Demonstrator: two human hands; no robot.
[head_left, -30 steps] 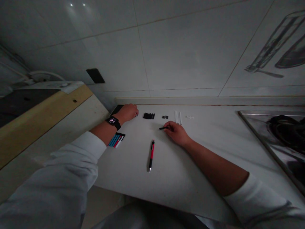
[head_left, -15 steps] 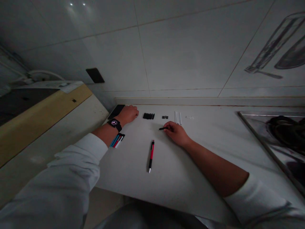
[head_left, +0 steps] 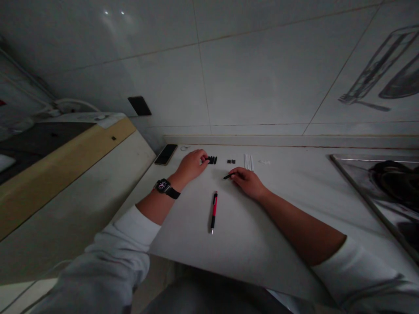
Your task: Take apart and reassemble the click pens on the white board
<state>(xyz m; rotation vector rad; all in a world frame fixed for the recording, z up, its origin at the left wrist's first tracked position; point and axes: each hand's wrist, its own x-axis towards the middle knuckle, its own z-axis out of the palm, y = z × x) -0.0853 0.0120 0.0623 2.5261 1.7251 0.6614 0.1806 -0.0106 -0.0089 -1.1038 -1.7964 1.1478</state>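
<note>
My left hand (head_left: 194, 164) is at the left end of a row of small black pen parts (head_left: 212, 160), its thumb and fingertips closed around one end piece; the fingers partly cover it. My right hand (head_left: 248, 180) pinches a short black pen part (head_left: 227, 176) that points left, just above the white counter. Between and nearer than both hands lies a red and black pen (head_left: 214, 212) with a silver tip. Just beyond the right hand are a few tiny dark pieces (head_left: 231, 161) and several thin white refills (head_left: 248, 162).
A phone (head_left: 166, 154) and a small ring-like item (head_left: 184, 148) lie at the back left. Small clear pieces (head_left: 264, 162) are right of the refills. A metal-edged hob or sink (head_left: 347, 179) borders the right; a cabinet-like box (head_left: 98, 187) stands left.
My left hand has moved right, from beside the phone to the black pen parts, and its forearm now covers the coloured pens. My right hand keeps its piece. The view has shifted slightly.
</note>
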